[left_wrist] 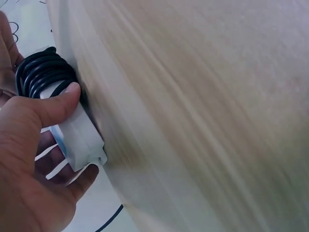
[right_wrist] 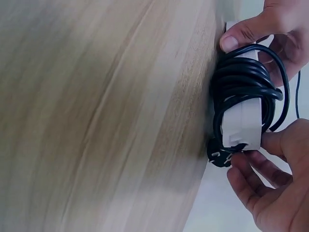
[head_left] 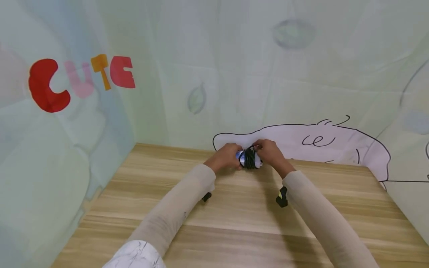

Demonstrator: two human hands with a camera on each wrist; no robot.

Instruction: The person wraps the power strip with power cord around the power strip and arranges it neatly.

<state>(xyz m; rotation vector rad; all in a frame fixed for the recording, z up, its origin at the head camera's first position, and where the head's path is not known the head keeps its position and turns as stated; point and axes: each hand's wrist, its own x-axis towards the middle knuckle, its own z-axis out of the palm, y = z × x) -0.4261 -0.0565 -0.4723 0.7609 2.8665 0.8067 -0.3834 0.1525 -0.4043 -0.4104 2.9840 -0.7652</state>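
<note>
A white power strip (head_left: 257, 160) with a blue label stands near the back edge of the table, its black cord (head_left: 249, 160) wound in several turns around its middle. My left hand (head_left: 228, 155) grips one end, thumb on one face and fingers behind, as the left wrist view shows. At the other end my right hand (head_left: 269, 152) pinches the cord close to where it meets the strip. The black plug (right_wrist: 219, 155), pins showing, hangs beside that end in the right wrist view. The sockets are not visible.
The wood-grain table (head_left: 231, 242) meets a printed cloth backdrop (head_left: 234, 74) at the back and left. Black wrist-camera parts (head_left: 282, 197) stick out near the sleeves.
</note>
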